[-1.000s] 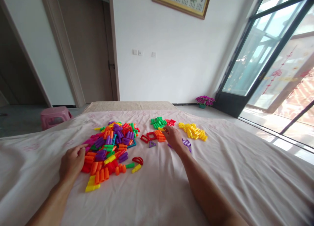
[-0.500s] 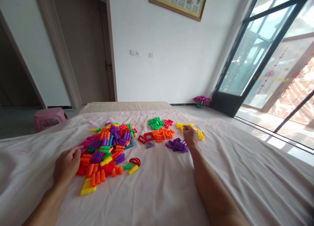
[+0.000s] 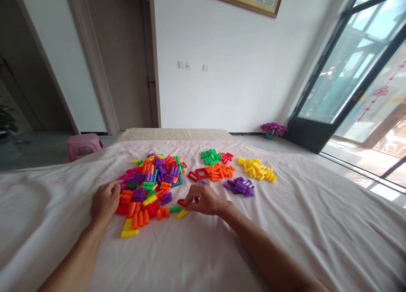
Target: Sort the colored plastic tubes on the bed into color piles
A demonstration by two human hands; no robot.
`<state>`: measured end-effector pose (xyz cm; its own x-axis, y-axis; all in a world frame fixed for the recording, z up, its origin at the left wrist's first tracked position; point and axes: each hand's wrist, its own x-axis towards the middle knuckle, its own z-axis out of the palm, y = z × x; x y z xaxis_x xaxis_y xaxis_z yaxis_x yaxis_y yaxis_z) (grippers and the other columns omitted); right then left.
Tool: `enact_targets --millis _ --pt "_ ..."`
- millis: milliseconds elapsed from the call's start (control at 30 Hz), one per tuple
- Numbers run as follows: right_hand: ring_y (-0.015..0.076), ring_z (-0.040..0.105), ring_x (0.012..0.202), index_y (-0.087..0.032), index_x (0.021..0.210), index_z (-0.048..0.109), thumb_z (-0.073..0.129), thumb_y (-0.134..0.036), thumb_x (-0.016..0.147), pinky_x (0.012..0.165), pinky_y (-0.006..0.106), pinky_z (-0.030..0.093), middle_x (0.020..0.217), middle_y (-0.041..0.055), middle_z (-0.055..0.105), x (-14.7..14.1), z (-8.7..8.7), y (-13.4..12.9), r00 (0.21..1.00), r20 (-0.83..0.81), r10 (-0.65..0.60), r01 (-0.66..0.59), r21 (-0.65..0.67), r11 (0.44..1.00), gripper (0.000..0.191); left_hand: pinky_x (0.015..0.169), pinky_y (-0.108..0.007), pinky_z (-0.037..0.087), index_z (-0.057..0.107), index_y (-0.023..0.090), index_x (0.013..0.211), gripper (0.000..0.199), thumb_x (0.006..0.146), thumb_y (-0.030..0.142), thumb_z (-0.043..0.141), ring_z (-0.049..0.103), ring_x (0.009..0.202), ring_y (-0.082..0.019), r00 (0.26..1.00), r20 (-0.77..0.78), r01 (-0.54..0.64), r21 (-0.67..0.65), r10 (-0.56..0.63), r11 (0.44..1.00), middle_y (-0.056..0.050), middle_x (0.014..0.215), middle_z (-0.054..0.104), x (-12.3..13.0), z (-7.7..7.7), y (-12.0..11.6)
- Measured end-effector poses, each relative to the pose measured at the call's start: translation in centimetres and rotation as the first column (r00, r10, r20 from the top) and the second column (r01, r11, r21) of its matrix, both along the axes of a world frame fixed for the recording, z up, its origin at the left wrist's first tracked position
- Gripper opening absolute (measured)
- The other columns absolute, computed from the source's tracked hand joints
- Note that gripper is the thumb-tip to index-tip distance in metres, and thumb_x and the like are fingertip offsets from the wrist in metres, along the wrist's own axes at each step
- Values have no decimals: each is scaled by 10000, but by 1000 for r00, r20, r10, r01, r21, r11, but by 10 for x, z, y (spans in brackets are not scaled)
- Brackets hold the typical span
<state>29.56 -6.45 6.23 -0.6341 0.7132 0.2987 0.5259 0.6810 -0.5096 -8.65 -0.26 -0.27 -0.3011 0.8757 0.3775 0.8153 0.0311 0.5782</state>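
My left hand point(image 3: 105, 201) rests at the left edge of a mixed pile of plastic building pieces point(image 3: 149, 184). Its fingers are curled closed against pink pieces point(image 3: 128, 174); anything inside them is hidden. In front of the pile, my right hand point(image 3: 203, 199) pinches a red half-circle piece point(image 3: 182, 202), partly covered by its fingers. Close under those fingertips lie a yellow piece point(image 3: 182, 214) and a green piece point(image 3: 174, 209). A small purple triangle piece point(image 3: 203, 182) shows just behind the right hand, mostly covered.
Sorted by colour on the pale sheet point(image 3: 196, 258) lie yellow point(image 3: 258, 170), purple point(image 3: 240, 186), orange point(image 3: 220, 172), green point(image 3: 210, 156) and red point(image 3: 226, 157) groups. Red rectangular frames point(image 3: 201, 172) sit beside the orange ones. A pink stool point(image 3: 84, 146) stands beyond the left edge.
My right hand has moved left and nearer, from the yellow group to the red half-circle piece. My left hand stays by the pile. The view has turned slightly left.
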Motion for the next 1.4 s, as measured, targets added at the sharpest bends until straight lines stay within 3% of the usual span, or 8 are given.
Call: enact_targets --millis 300,500,633,833,1067,1167,1267,1400 --pt "128 632 800 -264 1071 751 701 -386 872 677 219 433 1001 13 655 -8 -9 -11 963 267 -46 11 133 991 239 969 -392 490 742 180 1124 462 937 383 371 644 1107 -290 1000 -1 -2 -8 2 1000 -123 1176 721 0 0 -1" --pt "144 639 816 -249 1043 716 663 -329 906 687 234 459 1052 37 675 -5 -1 -10 986 155 -67 50 113 992 168 965 -392 495 752 205 1111 446 925 388 391 644 1112 -292 1000 13 -15 -12 15 1000 -106 1179 724 1 1 -1" --pt "148 642 806 -219 1047 687 619 -328 942 708 249 474 1013 48 696 13 11 3 964 -13 -265 265 132 955 165 970 -377 490 746 208 1119 459 929 402 377 635 1136 -289 1000 28 -6 -15 7 1000 -97 1202 717 0 1 0" --pt "185 638 859 -195 970 693 600 -287 915 765 285 466 958 56 708 75 23 34 749 -77 -658 657 206 725 142 986 -378 479 735 219 1157 468 927 410 375 625 1153 -292 999 40 -12 -43 14 999 -94 1236 701 0 1 0" --pt "229 655 961 -203 1087 701 583 -336 909 808 322 462 1075 93 721 165 31 42 276 -50 -960 949 171 264 252 976 -382 485 737 204 1146 474 935 405 362 628 1148 -291 999 31 12 -21 -11 1000 -101 1210 710 -1 0 0" --pt "251 651 1026 -219 1183 687 563 -329 915 845 344 466 1112 95 724 188 30 37 156 -66 -985 978 150 145 316 949 -370 497 739 211 1134 465 931 405 368 635 1133 -284 1000 22 7 -17 -6 1000 -94 1192 716 -1 -1 1" --pt "247 657 1020 -222 1170 706 535 -281 922 855 346 474 1109 90 732 188 28 37 160 -114 -980 981 125 146 307 942 -374 499 745 214 1115 456 929 396 371 639 1124 -283 1000 18 2 -13 -2 1000 -90 1183 722 -2 -2 2" --pt "223 678 913 -187 1072 738 529 -228 926 828 344 500 1027 95 750 150 23 44 414 -186 -891 910 123 396 259 924 -375 504 746 200 1128 444 927 365 386 644 1110 -279 1000 11 8 -19 -7 1000 -112 1195 719 -3 -2 3"
